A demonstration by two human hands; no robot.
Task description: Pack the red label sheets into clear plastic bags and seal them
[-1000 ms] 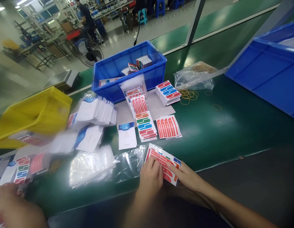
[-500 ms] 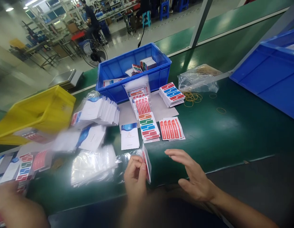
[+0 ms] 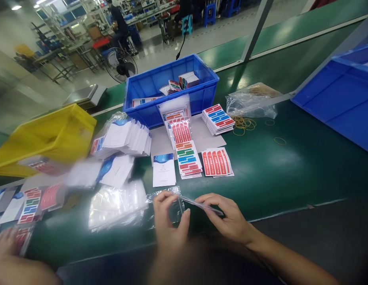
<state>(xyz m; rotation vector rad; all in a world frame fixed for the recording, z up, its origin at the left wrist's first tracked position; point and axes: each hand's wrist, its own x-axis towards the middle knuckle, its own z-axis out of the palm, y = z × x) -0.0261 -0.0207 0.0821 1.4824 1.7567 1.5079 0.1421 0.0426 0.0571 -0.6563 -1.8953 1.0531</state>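
Observation:
A thin flat packet in clear plastic (image 3: 190,201) is seen nearly edge-on above the green table. My right hand (image 3: 228,217) pinches its right part between thumb and fingers. At the packet's left end is my left hand (image 3: 168,217), thumb and fingers apart, fingertips at or very near the plastic. Beneath the left hand lies a clear plastic bag (image 3: 173,211). Just beyond my hands are a white-and-blue booklet (image 3: 164,174), a stack of multicoloured sticker sheets (image 3: 188,158) and red-and-white sticker sheets (image 3: 218,162).
A blue bin (image 3: 172,107) stands behind the stacks, a yellow bin (image 3: 61,130) at left, another blue bin (image 3: 338,103) at right. Clear bags (image 3: 118,206) lie left of my hands. A co-worker's hand (image 3: 7,245) is at lower left. Rubber bands (image 3: 245,123) lie at right.
The packet has passed from my left hand to my right and turned from upright to nearly level. My right hand moved left and closed on it; the left fingers opened.

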